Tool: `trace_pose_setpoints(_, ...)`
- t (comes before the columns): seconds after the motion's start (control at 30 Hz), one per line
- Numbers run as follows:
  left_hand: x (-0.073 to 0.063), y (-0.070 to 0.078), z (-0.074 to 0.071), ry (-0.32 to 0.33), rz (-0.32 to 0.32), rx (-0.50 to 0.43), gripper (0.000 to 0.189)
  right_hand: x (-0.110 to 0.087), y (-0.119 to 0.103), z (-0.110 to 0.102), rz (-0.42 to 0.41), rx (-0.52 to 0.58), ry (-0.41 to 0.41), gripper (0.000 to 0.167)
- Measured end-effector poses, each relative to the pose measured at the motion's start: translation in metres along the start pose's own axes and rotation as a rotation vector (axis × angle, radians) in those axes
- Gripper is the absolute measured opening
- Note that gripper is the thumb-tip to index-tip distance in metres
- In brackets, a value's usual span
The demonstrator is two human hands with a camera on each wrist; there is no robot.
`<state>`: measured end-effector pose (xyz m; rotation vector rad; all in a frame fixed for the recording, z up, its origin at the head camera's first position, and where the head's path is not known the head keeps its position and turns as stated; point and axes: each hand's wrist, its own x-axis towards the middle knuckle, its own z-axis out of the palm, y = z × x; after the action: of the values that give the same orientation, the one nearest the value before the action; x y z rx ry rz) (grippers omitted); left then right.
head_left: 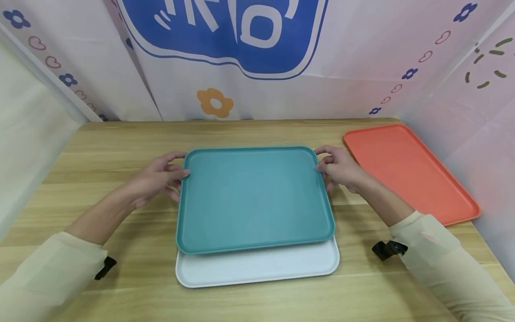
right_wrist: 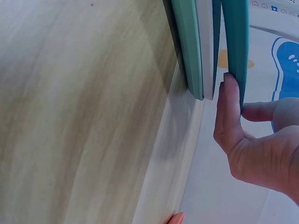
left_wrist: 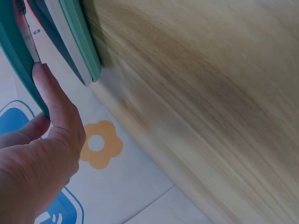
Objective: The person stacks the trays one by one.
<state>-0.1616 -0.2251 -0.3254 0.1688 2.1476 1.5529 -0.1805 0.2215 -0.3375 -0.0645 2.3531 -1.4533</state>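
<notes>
- Now the left hand [head_left: 161, 176] grips the left rim of the teal tray [head_left: 253, 197], near its far corner; its fingers [left_wrist: 53, 100] are curled round the edge, the thumb lying against the underside in the left wrist view.
- Opposite, the right hand [head_left: 339, 167] grips the right rim of the same tray near the far right corner, fingers [right_wrist: 229, 112] curled on the edge.
- Between the two hands the teal tray sits lifted a little, its rim apart from the stack below in both wrist views.
- Under the fingers lies a white tray [head_left: 257, 266], its near edge showing beyond the teal tray towards the person; the wrist views show another teal rim [right_wrist: 190, 46] beneath it, touching the tabletop [head_left: 120, 147].
- Beyond the right hand's fingers, well to the right, an orange tray [head_left: 410, 170] lies flat on the tabletop by the side wall.
- Behind the fingers of both hands stands a pale backdrop [head_left: 362, 67] with a blue sign and an orange flower.
- Both forearms wear pale sleeves [head_left: 442, 255].
</notes>
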Motion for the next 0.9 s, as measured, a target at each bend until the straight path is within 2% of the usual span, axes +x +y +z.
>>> trace_pose_setpoints(0.2, 0.0, 0.0, 0.003, 0.011, -0.011, 0.017, 0.066, -0.001, 0.003, 0.003, 0.007, -0.029, 0.0, 0.047)
trace_pose_setpoints(0.5, -0.001, -0.002, 0.005, -0.008, -0.011, 0.031, 0.067, -0.006, 0.004, 0.003, 0.017, -0.041, -0.013, 0.049)
trace_pose_setpoints(0.9, 0.001, -0.008, 0.009, -0.033, -0.038, 0.003, 0.071, -0.011, 0.005, 0.003, 0.042, -0.023, -0.033, 0.05)
